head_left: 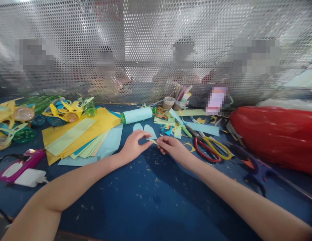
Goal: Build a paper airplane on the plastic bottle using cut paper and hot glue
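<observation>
My left hand (134, 144) and my right hand (171, 147) meet over the blue table (135, 201), fingers pinched together. Between the fingertips is a small pale paper scrap (153, 141). Just beyond the hands lie light blue cut-out paper shapes (145, 129). A bottle wrapped in light blue paper (137, 114) lies behind them. Scissors with red and yellow handles (211, 147) rest to the right of my right hand.
A stack of yellow, green and blue paper sheets (82, 135) lies at left, with bottle-and-paper planes (65, 112) behind it. A pink device (18, 165) and white charger (30, 177) sit far left. A red plastic bag (276, 134) is at right. Paper scraps (171, 122) and a perforated metal screen (156, 50) with people behind.
</observation>
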`<state>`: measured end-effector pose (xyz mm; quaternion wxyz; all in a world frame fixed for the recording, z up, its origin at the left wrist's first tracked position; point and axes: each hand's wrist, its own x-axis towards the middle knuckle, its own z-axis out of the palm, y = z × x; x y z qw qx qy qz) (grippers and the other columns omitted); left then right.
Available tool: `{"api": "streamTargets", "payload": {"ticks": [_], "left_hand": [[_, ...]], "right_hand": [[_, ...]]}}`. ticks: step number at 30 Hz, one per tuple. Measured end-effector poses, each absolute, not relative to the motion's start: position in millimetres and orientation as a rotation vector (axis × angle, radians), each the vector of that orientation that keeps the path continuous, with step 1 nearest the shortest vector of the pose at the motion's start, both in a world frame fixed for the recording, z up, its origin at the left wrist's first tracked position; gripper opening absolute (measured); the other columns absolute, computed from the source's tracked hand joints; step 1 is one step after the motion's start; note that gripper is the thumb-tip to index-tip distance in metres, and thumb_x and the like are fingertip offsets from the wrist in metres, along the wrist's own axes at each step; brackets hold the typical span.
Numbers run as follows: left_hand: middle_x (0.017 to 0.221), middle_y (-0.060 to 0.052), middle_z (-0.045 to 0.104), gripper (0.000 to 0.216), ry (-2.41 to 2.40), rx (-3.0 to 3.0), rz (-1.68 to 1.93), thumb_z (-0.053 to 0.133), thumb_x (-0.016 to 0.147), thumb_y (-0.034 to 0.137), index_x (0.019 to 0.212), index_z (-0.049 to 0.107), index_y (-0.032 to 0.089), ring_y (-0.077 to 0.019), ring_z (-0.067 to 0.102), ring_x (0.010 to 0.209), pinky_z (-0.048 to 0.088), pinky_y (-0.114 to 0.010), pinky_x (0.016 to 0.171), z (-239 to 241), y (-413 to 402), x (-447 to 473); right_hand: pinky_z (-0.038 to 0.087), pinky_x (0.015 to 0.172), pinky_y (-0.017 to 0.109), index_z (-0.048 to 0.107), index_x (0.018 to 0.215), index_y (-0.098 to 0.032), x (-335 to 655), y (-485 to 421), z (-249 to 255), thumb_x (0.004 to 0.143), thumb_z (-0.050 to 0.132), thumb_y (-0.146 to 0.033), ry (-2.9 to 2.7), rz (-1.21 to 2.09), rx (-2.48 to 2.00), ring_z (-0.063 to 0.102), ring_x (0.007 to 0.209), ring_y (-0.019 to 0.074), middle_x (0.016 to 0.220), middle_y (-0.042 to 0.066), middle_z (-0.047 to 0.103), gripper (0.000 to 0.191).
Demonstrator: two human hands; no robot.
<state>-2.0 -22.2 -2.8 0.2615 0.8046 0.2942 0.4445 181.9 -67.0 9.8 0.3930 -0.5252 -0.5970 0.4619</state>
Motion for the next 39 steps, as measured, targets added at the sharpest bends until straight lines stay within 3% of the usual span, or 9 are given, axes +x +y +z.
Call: {"api": "streamTargets", "payload": {"ticks": [5,10,27,39], "left_hand": [[0.077,-0.004,0.067,0.028,0.773,1.457,0.97,0.07,0.073,0.039,0.088,0.067,0.015,-0.0158,0.062,0.073,0.049,-0.031,0.073,-4.4,-25.4,4.8],[0.078,-0.006,0.07,0.03,0.694,1.202,0.938,0.077,0.067,0.036,0.087,0.074,0.014,-0.0141,0.061,0.074,0.048,-0.03,0.076,-7.2,-31.1,9.3],[0.078,-0.006,0.071,0.022,0.666,1.169,0.942,0.074,0.071,0.034,0.083,0.075,0.014,-0.014,0.062,0.075,0.048,-0.028,0.077,-10.7,-37.4,10.7],[0.081,-0.003,0.068,0.023,0.756,1.323,1.067,0.07,0.074,0.036,0.084,0.067,0.015,-0.0159,0.063,0.079,0.048,-0.031,0.082,-7.3,-38.5,9.4]], "right_hand": [[0.038,0.053,0.025,0.054,0.077,-0.018,178.9,-68.9,11.0,0.079,0.059,-0.047,-1.438,1.147,-1.289,0.046,0.053,0.0094,0.062,-0.003,0.05,0.029],[0.039,0.055,0.026,0.055,0.079,-0.019,176.9,-71.1,12.2,0.081,0.057,-0.046,-1.454,1.091,-1.306,0.046,0.052,0.0101,0.06,-0.004,0.05,0.027],[0.045,0.058,0.029,0.054,0.079,-0.02,173.9,-78.4,10.7,0.085,0.054,-0.043,-1.559,0.868,-1.294,0.053,0.053,0.0128,0.06,-0.002,0.056,0.024],[0.049,0.065,0.033,0.059,0.083,-0.022,171.2,-78.5,10.1,0.08,0.059,-0.049,-1.544,0.931,-1.294,0.059,0.058,0.0156,0.065,0.0,0.062,0.027]]}}
